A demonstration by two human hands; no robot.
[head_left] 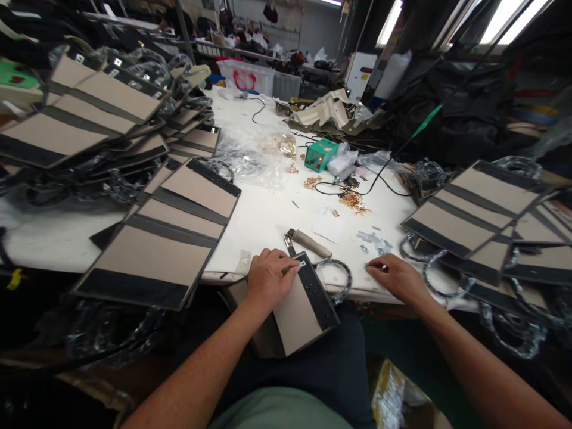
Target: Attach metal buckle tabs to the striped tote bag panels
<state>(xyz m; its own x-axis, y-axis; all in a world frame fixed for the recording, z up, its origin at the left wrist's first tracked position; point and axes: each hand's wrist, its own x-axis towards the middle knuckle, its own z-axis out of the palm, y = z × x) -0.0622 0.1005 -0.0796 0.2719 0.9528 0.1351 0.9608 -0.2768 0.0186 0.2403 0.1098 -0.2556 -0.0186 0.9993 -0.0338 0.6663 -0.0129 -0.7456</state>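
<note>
My left hand point(272, 277) grips the top end of a beige and black bag panel point(297, 322), fingers curled near a small metal plate point(302, 263) on its black strip. The panel slopes from the table edge onto my lap. A plastic-wrapped looped handle point(346, 280) sticks out at its right side. Just beyond the panel lies a tool with a tan wrapped grip point(311, 243). Over the table's front edge, my right hand point(397, 275) pinches a tiny dark piece, too small to name. Flat silver metal plates point(375, 242) lie scattered just beyond that hand.
Stacked panels point(156, 244) stand at the left, and another pile point(473, 208) at the right. Gold-coloured hardware point(353, 201) lies mid-table near a green box point(320, 155) with a lit lamp. A black cable point(384, 179) hangs across from the upper right. Clear plastic bags point(250, 164) lie behind.
</note>
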